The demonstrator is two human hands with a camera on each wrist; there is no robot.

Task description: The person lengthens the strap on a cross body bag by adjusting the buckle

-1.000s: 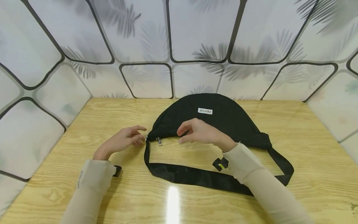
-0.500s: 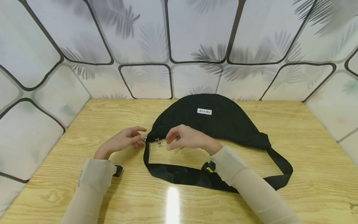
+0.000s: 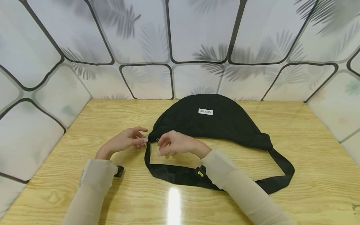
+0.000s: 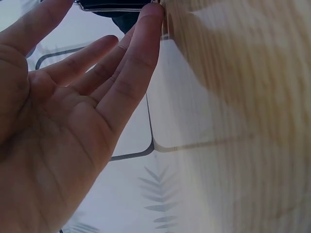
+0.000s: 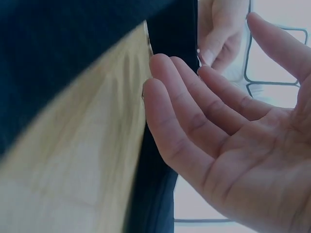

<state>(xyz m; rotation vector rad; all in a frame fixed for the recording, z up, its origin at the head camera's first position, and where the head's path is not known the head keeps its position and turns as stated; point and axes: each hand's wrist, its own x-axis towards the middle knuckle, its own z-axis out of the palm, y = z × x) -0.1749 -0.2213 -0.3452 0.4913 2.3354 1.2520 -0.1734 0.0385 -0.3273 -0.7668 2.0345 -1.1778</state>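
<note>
A black waist bag [image 3: 213, 125] with a white label [image 3: 205, 111] lies on the wooden table, its strap [image 3: 174, 175] looped toward me. Beside the bag's left end, my left hand [image 3: 121, 142] has its fingers loosely extended. Its fingertips are at the metal strap buckle [image 4: 112, 8]; whether they touch it I cannot tell. My right hand [image 3: 180, 144] hovers at the bag's lower left edge, fingers loosely bent around nothing. Only the top of the zipper slider [image 3: 157, 139] shows; its hanging pull is hidden behind the right hand. In the right wrist view, the right hand's fingers [image 5: 180, 116] are spread and relaxed.
A patterned wall [image 3: 149, 81] closes off the table [image 3: 118, 115] at the back and both sides. Dark wrist cameras sit under the left sleeve [image 3: 98, 178] and right sleeve [image 3: 225, 172]. The right forearm crosses over the strap.
My right hand has moved left and slightly toward me, from the bag's middle to the zipper pull, which it now covers. The left hand has barely shifted, and the bag lies where it was.
</note>
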